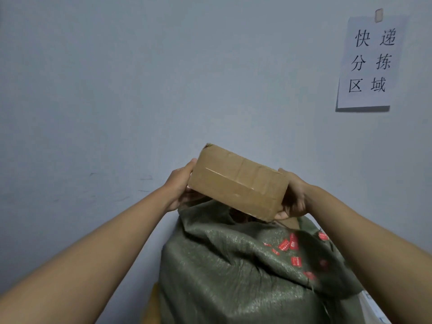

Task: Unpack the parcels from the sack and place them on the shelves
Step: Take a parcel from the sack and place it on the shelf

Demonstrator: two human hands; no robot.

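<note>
A brown cardboard parcel [238,181], sealed with clear tape, hangs tilted just above the mouth of a green woven sack [233,272]. My left hand [180,185] grips the parcel's left end, thumb on top and fingers curled beneath. My right hand [293,195] grips the right end the same way. The sack stands upright against the wall, its top edge folded open, with red printed marks on its right side. Inside the mouth, under the parcel, a bit of another brown parcel [289,222] shows. No shelves are in view.
A pale grey wall [140,90] fills the background. A white paper sign [369,61] with black characters hangs at the upper right. A yellowish object [153,302] peeks out at the sack's lower left, and something white [374,309] lies at its lower right.
</note>
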